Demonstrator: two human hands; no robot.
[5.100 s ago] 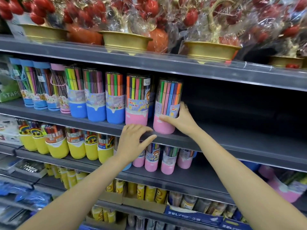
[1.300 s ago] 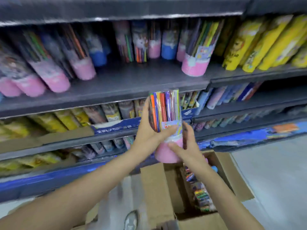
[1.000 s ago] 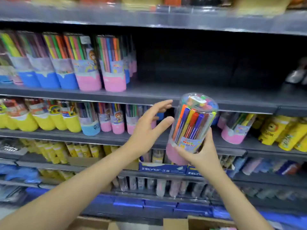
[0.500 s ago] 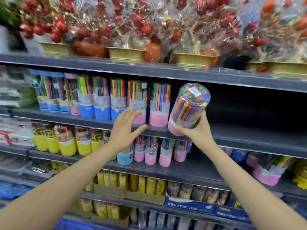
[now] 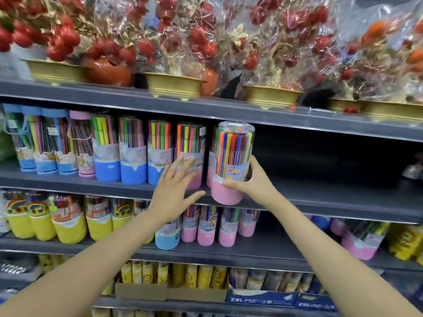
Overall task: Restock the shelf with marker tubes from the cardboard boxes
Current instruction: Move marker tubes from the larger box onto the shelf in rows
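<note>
My right hand [image 5: 254, 183] grips a clear marker tube with a pink base [image 5: 230, 167], held upright at the front edge of the grey shelf [image 5: 320, 197]. It stands just right of a row of pink and blue marker tubes [image 5: 132, 154]. My left hand [image 5: 175, 193] is spread flat in front of the neighbouring pink tube [image 5: 190, 156], fingers straight, holding nothing. The cardboard boxes are out of view.
The shelf right of the held tube is dark and bare. Above stand gold pots [image 5: 174, 84] of wrapped red artificial fruit. The shelf below carries yellow tubes [image 5: 68, 225] and small pink tubes [image 5: 206, 229]. Lower still are yellow packs and blue cartons [image 5: 261, 298].
My right hand has brought the tilted tube upright and down to the shelf edge beside the row. My left hand stays spread in front of the pink tubes.
</note>
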